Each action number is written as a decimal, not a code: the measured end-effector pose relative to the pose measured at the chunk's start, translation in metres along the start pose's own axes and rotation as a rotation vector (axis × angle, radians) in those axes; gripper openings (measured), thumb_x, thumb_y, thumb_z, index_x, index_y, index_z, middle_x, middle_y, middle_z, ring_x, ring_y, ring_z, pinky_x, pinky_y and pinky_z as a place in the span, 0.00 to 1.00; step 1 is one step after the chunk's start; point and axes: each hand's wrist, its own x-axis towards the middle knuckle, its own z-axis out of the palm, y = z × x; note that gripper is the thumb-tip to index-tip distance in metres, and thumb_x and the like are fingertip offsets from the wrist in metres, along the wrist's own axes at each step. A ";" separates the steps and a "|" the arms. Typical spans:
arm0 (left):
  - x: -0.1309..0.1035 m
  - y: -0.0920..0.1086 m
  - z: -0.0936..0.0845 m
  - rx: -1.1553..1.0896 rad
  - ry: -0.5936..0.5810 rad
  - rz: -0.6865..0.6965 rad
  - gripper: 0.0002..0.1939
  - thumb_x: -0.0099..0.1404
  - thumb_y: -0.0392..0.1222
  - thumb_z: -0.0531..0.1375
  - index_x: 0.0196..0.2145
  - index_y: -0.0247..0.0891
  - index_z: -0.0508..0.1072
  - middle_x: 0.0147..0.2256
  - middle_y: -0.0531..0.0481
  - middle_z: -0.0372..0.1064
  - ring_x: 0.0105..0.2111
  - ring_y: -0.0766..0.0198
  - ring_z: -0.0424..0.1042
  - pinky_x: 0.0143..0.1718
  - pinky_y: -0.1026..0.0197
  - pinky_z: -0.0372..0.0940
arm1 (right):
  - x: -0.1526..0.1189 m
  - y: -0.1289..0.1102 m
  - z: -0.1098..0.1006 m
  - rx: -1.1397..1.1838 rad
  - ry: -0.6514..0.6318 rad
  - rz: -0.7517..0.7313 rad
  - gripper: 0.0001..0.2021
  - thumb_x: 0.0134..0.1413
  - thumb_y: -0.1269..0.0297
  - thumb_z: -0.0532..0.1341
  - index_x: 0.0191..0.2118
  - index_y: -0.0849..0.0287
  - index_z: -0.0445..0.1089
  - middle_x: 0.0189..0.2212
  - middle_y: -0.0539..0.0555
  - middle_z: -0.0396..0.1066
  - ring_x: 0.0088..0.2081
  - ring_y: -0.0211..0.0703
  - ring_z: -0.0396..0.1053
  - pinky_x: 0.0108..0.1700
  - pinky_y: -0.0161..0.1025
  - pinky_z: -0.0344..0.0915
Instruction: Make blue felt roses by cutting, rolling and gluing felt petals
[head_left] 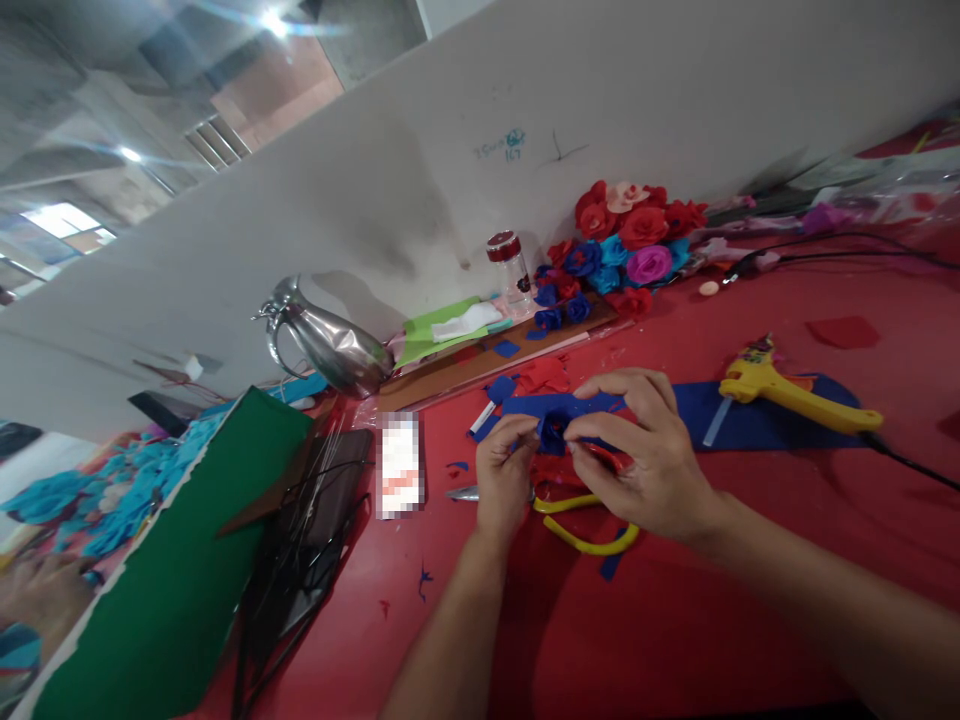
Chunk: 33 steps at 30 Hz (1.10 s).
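A small dark-blue craft flower (553,433) sits between my two hands above the red table. My left hand (504,478) pinches its left side between thumb and fingers. From the other side, my right hand (649,455) grips the flower's edge with thumb and index finger, its other fingers curled above. Yellow-handled scissors (592,547) lie beneath my hands, partly covered by them. Behind my hands stretches a strip of blue felt (688,415). A yellow hot glue gun (799,400) rests on its right end.
Finished flowers (643,228) are heaped by the white partition (420,160). A steel jug (330,340) and a red-lidded jar (511,275) stand along it. A blurred-out white rectangle (400,465), a dark bag (330,500) and a green board (172,560) lie left. Another person's hand (49,595) works beyond.
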 end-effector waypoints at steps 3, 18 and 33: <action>0.000 -0.001 0.000 -0.004 -0.012 -0.003 0.05 0.57 0.37 0.62 0.25 0.38 0.78 0.29 0.49 0.72 0.31 0.63 0.67 0.35 0.62 0.63 | 0.000 -0.001 -0.002 0.040 0.010 0.038 0.08 0.48 0.75 0.60 0.33 0.54 0.69 0.42 0.55 0.67 0.44 0.51 0.66 0.47 0.52 0.62; 0.003 0.001 -0.002 0.026 -0.070 0.004 0.06 0.57 0.35 0.61 0.25 0.38 0.78 0.29 0.48 0.72 0.31 0.63 0.68 0.35 0.62 0.63 | 0.005 0.002 -0.005 0.064 -0.072 0.145 0.06 0.52 0.70 0.60 0.34 0.54 0.75 0.40 0.56 0.70 0.45 0.52 0.66 0.49 0.54 0.61; 0.002 0.002 -0.001 -0.033 -0.087 -0.050 0.04 0.55 0.37 0.64 0.24 0.38 0.79 0.30 0.47 0.73 0.32 0.62 0.68 0.36 0.61 0.64 | 0.006 0.002 -0.004 0.087 -0.036 0.153 0.07 0.53 0.71 0.59 0.30 0.54 0.74 0.36 0.55 0.72 0.42 0.50 0.67 0.45 0.51 0.62</action>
